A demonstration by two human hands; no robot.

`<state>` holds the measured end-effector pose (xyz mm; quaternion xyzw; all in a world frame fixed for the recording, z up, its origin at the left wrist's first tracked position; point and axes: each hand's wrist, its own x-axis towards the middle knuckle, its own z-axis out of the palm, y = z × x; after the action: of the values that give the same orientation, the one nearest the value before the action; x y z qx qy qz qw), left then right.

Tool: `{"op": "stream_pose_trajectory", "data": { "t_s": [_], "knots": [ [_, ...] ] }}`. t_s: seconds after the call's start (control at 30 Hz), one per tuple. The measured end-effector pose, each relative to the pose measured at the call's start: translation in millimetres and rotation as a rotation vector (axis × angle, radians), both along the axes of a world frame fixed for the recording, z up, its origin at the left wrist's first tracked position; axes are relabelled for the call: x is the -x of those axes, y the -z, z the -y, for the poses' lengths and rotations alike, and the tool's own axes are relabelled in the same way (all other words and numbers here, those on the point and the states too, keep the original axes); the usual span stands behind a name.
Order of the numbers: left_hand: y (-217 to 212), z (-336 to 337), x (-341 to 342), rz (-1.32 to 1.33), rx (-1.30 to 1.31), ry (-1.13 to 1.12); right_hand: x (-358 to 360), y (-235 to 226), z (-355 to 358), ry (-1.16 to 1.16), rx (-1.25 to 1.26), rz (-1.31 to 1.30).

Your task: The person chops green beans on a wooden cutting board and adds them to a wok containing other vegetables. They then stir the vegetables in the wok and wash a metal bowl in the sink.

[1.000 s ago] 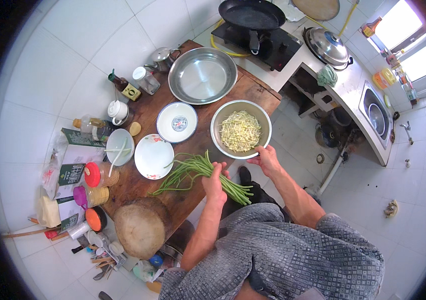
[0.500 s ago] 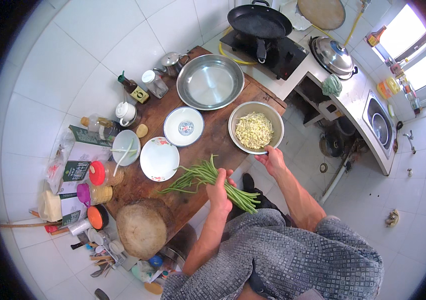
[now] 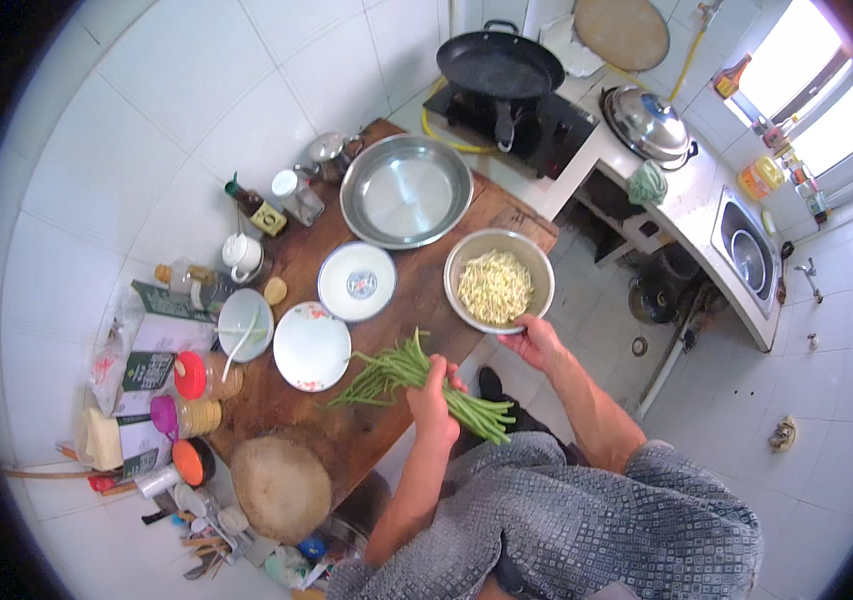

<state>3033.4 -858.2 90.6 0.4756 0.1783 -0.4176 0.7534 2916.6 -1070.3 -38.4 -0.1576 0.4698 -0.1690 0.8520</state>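
left hand [image 3: 433, 398] grips a bundle of long green beans [image 3: 408, 382], uncut; right hand [image 3: 536, 340] pinches the steel bowl of pale shreds [image 3: 499, 281] at its five o'clock rim.

Strong daylight enters from the bright window [image 3: 816, 100] at the far right, which is overexposed. The white wall tiles [image 3: 146, 130] look evenly lit, with soft shadows. Straight edges bend near the dark round rim, where details seem slightly blurred.
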Motion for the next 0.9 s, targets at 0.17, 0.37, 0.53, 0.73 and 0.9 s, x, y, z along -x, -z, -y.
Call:
{"op": "stream_pose_trajectory", "data": {
  "t_s": [0.17,0.37,0.53,0.73,0.9],
  "knots": [
    [-1.6,4.6,-6.9,-0.031,0.008,-0.017,13.0,-22.5,-3.2,-0.001,-0.005,-0.049],
    [-8.9,19.6,-11.1,-0.06,0.075,-0.024,30.9,-39.2,4.6,0.043,0.071,-0.168],
    [-21.3,43.0,-8.9,-0.089,0.136,0.025,51.5,-51.1,22.6,0.103,0.131,-0.177],
    [-31.7,89.2,-5.3,-0.083,0.149,0.005,58.0,-75.9,79.4,0.152,0.201,-0.172],
    [-33.4,143.1,1.0,-0.084,0.113,-0.019,62.6,-84.1,139.4,0.118,0.243,-0.146]
  ]
}}
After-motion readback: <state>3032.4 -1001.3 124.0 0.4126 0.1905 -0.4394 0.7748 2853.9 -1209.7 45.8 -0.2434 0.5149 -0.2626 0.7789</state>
